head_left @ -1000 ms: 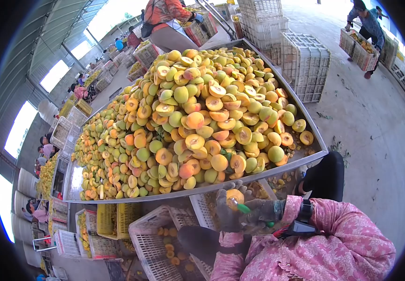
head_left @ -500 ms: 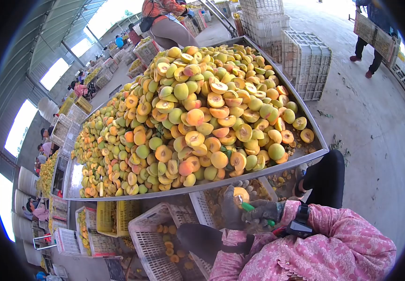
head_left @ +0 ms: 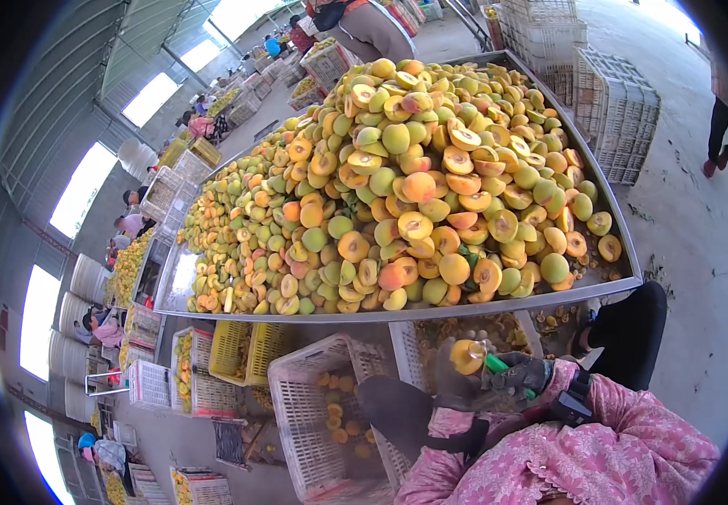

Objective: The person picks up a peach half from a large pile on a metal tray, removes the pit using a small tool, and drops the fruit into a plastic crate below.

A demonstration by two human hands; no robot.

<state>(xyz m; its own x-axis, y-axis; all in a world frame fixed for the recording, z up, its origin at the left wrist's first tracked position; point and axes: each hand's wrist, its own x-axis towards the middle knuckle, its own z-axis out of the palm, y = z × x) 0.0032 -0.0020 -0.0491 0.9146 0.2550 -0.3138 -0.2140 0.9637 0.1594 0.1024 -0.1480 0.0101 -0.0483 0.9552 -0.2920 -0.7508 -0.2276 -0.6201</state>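
My left hand (head_left: 450, 377), in a dark grey glove, is closed around a yellow peach half (head_left: 466, 356) above my lap. In my right hand (head_left: 515, 376), also gloved, is a green-handled tool (head_left: 495, 364), its front end against the fruit; the tip is hidden. Just beyond the hands is a white crate (head_left: 411, 349) with fruit scraps in it. A large heap of peaches (head_left: 414, 185), many of them halved, fills the metal-edged table (head_left: 431, 315) in front of me.
A white crate (head_left: 296, 421) with several peach halves stands left of my knee, near a yellow crate (head_left: 233, 337). Stacked crates (head_left: 616, 114) stand beyond the table's right side. A person (head_left: 370, 29) is at the table's far edge; another person's legs (head_left: 721, 135) show at right.
The view has shifted, so the heap sits further right and slightly lower. The tool's green handle has turned against the peach half. The person at the far right has moved toward the picture's edge.
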